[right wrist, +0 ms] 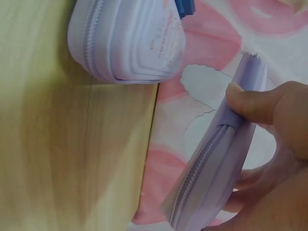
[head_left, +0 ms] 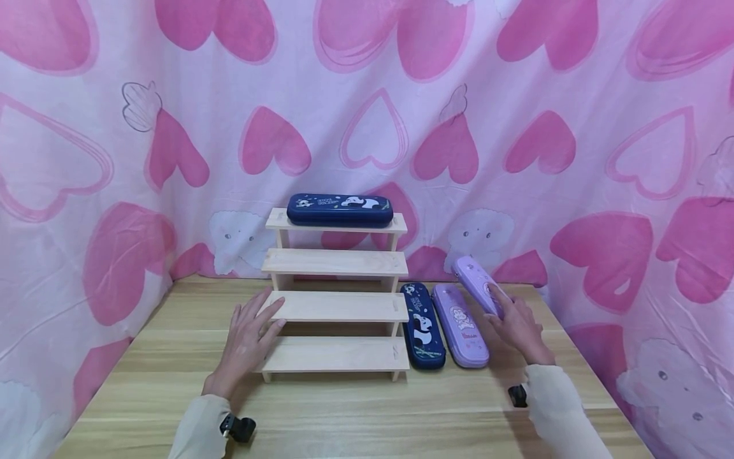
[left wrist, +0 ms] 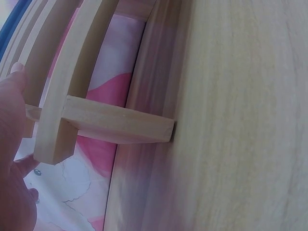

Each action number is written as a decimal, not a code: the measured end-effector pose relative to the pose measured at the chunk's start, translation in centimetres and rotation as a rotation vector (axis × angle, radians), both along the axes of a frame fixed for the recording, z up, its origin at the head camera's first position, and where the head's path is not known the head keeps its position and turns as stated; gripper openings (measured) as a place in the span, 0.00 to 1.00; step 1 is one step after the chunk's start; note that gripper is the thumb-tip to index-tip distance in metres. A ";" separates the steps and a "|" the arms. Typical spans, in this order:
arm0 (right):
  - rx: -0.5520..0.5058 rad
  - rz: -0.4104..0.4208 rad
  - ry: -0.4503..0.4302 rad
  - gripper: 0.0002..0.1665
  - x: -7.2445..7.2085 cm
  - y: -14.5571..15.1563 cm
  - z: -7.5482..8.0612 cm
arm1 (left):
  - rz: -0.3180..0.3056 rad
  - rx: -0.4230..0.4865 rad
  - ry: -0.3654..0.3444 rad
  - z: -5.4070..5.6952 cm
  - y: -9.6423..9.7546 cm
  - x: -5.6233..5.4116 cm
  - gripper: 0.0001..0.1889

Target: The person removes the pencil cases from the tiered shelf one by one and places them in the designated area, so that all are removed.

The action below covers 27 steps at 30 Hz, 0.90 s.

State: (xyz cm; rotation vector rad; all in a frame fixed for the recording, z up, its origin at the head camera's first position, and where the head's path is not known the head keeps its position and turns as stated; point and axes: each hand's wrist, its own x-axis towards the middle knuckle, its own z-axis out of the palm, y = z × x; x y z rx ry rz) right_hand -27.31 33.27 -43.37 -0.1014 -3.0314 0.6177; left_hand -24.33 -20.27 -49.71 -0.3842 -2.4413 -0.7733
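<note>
My right hand (head_left: pixel 515 324) grips a lilac zippered pencil case (right wrist: pixel 216 159) near its close end, thumb on one side and fingers on the other. In the head view that case (head_left: pixel 474 280) is tilted above the table's right part. A second lilac pencil case (head_left: pixel 460 326) lies beside a navy panda pencil case (head_left: pixel 423 326), right of the stepped wooden rack (head_left: pixel 338 307). On the rack's top step rests another navy panda pencil case (head_left: pixel 340 210). My left hand (head_left: pixel 250 338) rests with extended fingers at the rack's left side, fingertips at the ends of its lower steps (left wrist: pixel 72 91).
The wood-grain table (head_left: pixel 321 417) carries everything. A pink and white heart-patterned cloth (head_left: pixel 355 76) hangs behind it and along both sides. The rack's lower three steps hold nothing. A small black device (head_left: pixel 237 428) is strapped at the left wrist.
</note>
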 end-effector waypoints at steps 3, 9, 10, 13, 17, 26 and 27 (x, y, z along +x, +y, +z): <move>-0.018 -0.029 -0.010 0.46 -0.2 0.0 -0.3 | -0.002 0.002 -0.006 0.0 -0.1 0.0 0.23; -0.063 -0.058 -0.047 0.45 -0.3 -0.2 -0.9 | 0.002 0.000 -0.013 0.0 -0.1 0.0 0.23; -0.071 -0.063 -0.056 0.45 -0.3 -0.2 -0.9 | 0.003 0.000 -0.014 0.0 -0.1 0.0 0.23; -0.092 -0.089 -0.089 0.46 -0.4 -0.3 -1.2 | 0.003 0.002 -0.018 0.1 0.0 0.0 0.23; -0.123 -0.146 -0.147 0.47 -0.5 -0.5 -1.5 | 0.002 0.006 -0.027 0.2 0.0 0.0 0.23; -0.070 -0.215 -0.233 0.46 -1.1 -0.4 -2.2 | 0.002 0.010 -0.034 0.0 0.0 0.0 0.23; -0.064 -0.215 -0.234 0.46 -1.2 -0.4 -2.3 | 0.002 0.012 -0.039 0.0 0.0 0.0 0.23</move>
